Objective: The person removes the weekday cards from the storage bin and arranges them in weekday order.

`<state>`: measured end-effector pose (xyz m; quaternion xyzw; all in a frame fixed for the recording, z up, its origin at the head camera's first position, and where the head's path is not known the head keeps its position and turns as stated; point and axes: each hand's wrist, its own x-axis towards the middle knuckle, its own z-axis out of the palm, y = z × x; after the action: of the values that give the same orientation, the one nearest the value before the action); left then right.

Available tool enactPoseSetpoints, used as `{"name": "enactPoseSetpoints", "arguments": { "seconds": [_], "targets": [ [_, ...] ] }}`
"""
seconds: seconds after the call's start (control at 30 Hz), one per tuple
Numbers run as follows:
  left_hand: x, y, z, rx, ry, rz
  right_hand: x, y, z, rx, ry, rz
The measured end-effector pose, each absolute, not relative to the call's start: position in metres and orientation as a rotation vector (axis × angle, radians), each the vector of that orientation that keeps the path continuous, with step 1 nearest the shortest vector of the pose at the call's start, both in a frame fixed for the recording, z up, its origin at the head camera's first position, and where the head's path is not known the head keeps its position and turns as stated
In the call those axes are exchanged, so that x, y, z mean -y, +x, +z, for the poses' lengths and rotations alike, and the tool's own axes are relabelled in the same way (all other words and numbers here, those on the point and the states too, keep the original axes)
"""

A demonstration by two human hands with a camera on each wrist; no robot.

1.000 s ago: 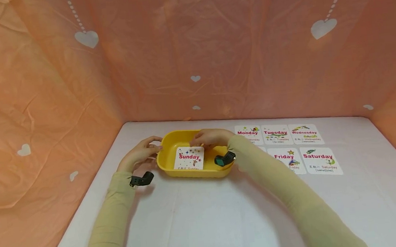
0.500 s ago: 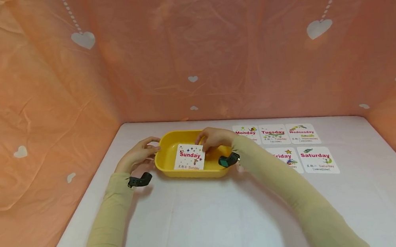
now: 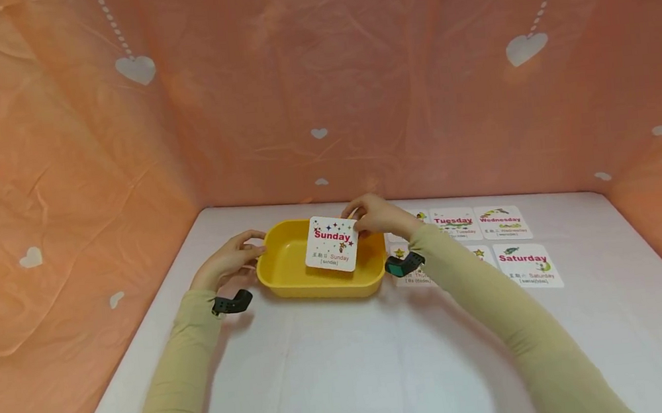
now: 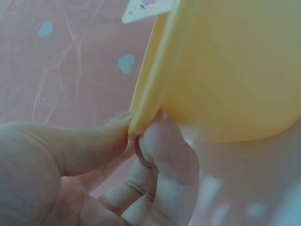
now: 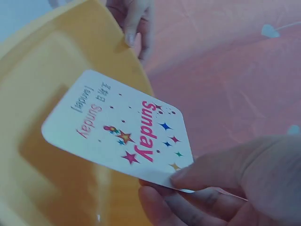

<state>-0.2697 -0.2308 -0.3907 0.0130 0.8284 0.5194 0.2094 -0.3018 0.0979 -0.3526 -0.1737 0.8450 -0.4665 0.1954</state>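
Note:
A white flash card printed "Sunday" (image 3: 330, 245) is pinched at its upper right corner by my right hand (image 3: 381, 216). It is held tilted above the yellow plastic basin (image 3: 280, 268). In the right wrist view, the thumb lies on the printed face of the card (image 5: 117, 127) with fingers beneath it. My left hand (image 3: 225, 262) pinches the left end of the basin's rim; the left wrist view shows thumb and forefinger on either side of that rim (image 4: 155, 84). Nothing else is visible inside the basin.
Day cards lie in two rows to the right of the basin, among them Tuesday (image 3: 453, 222), Wednesday (image 3: 503, 222) and Saturday (image 3: 529, 264). My right forearm covers part of them. An orange curtain with hearts (image 3: 319, 88) hangs behind the white table (image 3: 346, 364).
My right hand has raised the Sunday card from inside the basin to above it, moving slightly right. My left hand keeps its hold on the rim.

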Motion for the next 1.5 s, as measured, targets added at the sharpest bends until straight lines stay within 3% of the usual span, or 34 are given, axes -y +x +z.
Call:
{"name": "enactPoseSetpoints", "arguments": {
  "seconds": [0.57,1.5],
  "targets": [
    [0.23,-0.269,-0.39,-2.298,0.072,1.454,-0.168,-0.282,-0.331,-2.373,-0.388,-1.644],
    [0.23,-0.27,-0.389,-2.298,0.052,1.46,-0.275,-0.206,-0.374,-2.507,-0.294,-1.485]
  ]
}}
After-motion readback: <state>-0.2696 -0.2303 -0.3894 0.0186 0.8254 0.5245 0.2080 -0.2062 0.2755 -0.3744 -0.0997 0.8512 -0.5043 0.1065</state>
